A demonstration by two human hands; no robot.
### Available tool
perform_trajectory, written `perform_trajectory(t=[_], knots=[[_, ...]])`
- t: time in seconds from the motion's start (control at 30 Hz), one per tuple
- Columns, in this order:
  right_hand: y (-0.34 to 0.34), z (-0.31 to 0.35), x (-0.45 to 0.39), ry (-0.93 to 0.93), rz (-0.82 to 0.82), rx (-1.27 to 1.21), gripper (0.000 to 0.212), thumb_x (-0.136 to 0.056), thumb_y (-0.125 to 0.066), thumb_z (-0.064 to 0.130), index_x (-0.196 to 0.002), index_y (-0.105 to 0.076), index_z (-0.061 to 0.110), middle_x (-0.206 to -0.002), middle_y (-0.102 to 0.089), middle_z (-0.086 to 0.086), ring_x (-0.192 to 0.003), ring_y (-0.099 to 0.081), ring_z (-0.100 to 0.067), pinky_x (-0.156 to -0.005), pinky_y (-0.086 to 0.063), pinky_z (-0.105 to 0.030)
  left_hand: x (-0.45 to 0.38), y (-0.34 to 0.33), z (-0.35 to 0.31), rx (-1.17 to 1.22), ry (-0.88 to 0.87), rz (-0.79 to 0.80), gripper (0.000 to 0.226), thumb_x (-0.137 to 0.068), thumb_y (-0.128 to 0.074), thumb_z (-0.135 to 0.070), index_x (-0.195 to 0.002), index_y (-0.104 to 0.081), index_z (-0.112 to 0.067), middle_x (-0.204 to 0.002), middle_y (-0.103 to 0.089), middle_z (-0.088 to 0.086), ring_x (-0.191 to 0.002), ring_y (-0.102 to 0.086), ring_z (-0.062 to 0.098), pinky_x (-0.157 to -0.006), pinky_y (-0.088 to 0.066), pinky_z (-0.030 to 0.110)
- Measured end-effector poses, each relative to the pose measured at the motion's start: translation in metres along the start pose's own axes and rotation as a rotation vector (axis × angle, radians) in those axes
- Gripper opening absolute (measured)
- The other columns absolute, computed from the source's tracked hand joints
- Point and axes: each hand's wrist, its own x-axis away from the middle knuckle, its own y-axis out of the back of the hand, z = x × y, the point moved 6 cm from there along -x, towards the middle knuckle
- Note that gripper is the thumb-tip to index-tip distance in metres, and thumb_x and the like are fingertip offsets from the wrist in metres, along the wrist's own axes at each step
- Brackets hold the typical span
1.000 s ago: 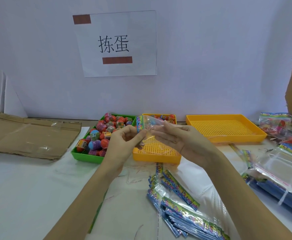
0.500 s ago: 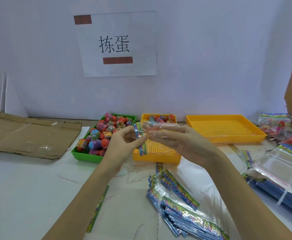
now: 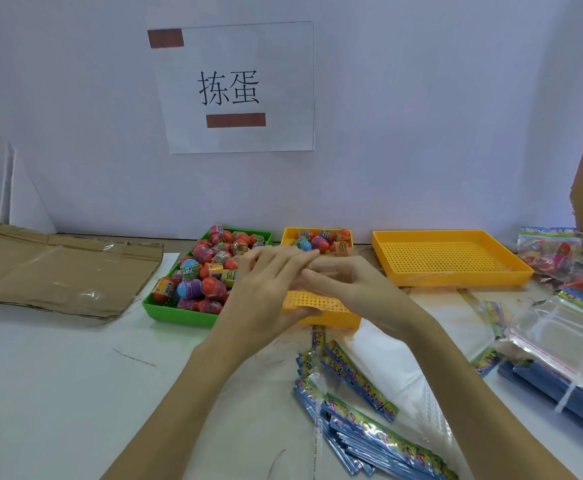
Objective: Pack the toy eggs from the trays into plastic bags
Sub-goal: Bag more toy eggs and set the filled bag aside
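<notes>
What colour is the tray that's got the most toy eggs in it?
Green. The green tray on the left shows clearly in the head view, heaped with eggs.

Two bare forearms come up from the bottom of the head view, and no sleeve, cuff or glove shows on either. Both are uncovered from the lower edge right up to the wrists. The wrists carry no watch, band or bracelet. The left hand [image 3: 265, 289] is bare, its fingers long and slim, and its fingertips are blurred. The right hand [image 3: 343, 285] is bare too, with the same slender build; a thin pale line crosses one finger near the knuckle, too blurred to tell whether it is a ring. The nails look short and unpainted, though the blur makes that unsure.
</notes>
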Motion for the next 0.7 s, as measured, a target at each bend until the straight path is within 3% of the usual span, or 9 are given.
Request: perform_trajectory(t=[0.1,0.2,0.33,0.43,0.5,0.6,0.7], knots=[[-0.006,0.009,0.001,0.068,0.020,0.164,0.026,-0.107,-0.058,0.027,-0.117,-0.078,0.014,-0.110,-0.079,0.004,-0.109,-0.072,-0.011,-0.099,-0.056,-0.032,-0.001,0.007,0.000,0.097,0.032,-0.086,0.048,-0.082,-0.088,-0.019,-0.125,-0.071,-0.006,-0.108,-0.075,0.005,-0.099,-0.064,0.022,-0.090,-0.050,0.036],[0.001,0.018,0.001,0.145,-0.098,0.170,0.027,-0.107,-0.057,0.026,-0.113,-0.080,0.014,-0.102,-0.080,0.004,-0.099,-0.075,-0.016,-0.094,-0.058,-0.043,-0.002,0.015,0.009,0.191,0.103,-0.112,0.029,-0.082,-0.086,-0.007,-0.107,-0.073,-0.003,-0.095,-0.071,0.006,-0.088,-0.064,0.022,-0.078,-0.052,0.029],[0.012,0.029,0.004,0.297,-0.295,0.135,0.033,-0.107,-0.054,0.021,-0.098,-0.082,0.006,-0.092,-0.081,0.001,-0.093,-0.077,-0.013,-0.102,-0.053,-0.027,-0.005,0.021,0.012,0.311,0.201,-0.155,0.020,-0.081,-0.088,-0.010,-0.096,-0.074,-0.007,-0.087,-0.067,-0.004,-0.077,-0.058,-0.001,-0.074,-0.044,0.007],[0.018,0.034,0.009,0.347,-0.407,0.053,0.037,-0.108,-0.052,0.022,-0.097,-0.079,0.000,-0.089,-0.080,-0.009,-0.086,-0.079,-0.022,-0.080,-0.064,-0.044,-0.003,0.019,0.019,0.323,0.220,-0.130,0.017,-0.084,-0.086,-0.019,-0.090,-0.074,-0.010,-0.080,-0.066,-0.005,-0.073,-0.061,0.007,-0.068,-0.048,0.014],[0.025,0.037,0.012,0.376,-0.453,-0.031,0.039,-0.109,-0.050,0.022,-0.097,-0.077,-0.002,-0.087,-0.079,-0.012,-0.082,-0.079,-0.026,-0.072,-0.065,-0.044,0.001,0.017,0.034,0.349,0.306,-0.115,0.016,-0.084,-0.086,-0.020,-0.088,-0.075,-0.011,-0.080,-0.071,-0.002,-0.073,-0.066,0.013,-0.068,-0.055,0.028],[0.033,0.032,0.012,0.344,-0.518,-0.024,0.036,-0.111,-0.047,0.021,-0.099,-0.076,0.003,-0.082,-0.079,-0.010,-0.075,-0.078,-0.027,-0.063,-0.064,-0.044,0.010,0.016,0.061,0.501,0.565,-0.163,0.016,-0.081,-0.089,-0.027,-0.087,-0.076,-0.020,-0.076,-0.075,-0.007,-0.074,-0.071,0.009,-0.069,-0.056,0.020],[0.031,0.012,0.007,0.231,-0.595,0.145,0.023,-0.109,-0.052,0.017,-0.108,-0.073,0.009,-0.082,-0.077,-0.003,-0.073,-0.075,-0.018,-0.060,-0.063,-0.044,0.013,0.011,0.066,0.582,0.650,-0.165,0.017,-0.081,-0.089,-0.029,-0.088,-0.074,-0.026,-0.073,-0.076,-0.011,-0.071,-0.073,0.004,-0.070,-0.057,0.018]])
